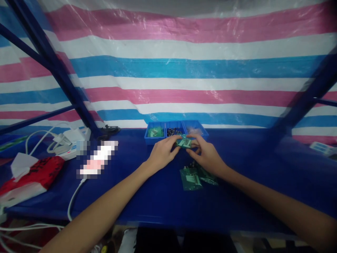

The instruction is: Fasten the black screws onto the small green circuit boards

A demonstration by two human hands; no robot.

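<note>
A small green plastic packet [184, 142] is held up between my two hands, just in front of the blue bins. My left hand [163, 153] pinches its left side with thumb and fingers. On the other side, the fingers of my right hand [206, 154] close on the packet's right edge. Below the right hand lies another green see-through packet [191, 179] with pale parts inside. A further green packet [209, 176] lies beside it, partly hidden by my right forearm. Small dark pieces by these packets are too blurred to name.
A blue three-part bin [152, 141] stands at the back, with green packets, small dark parts and pale clear items in its compartments. Leftward are a blurred-out phone-like object [98, 160], a white power strip [71, 151], cables and a red cloth-like item [50, 171].
</note>
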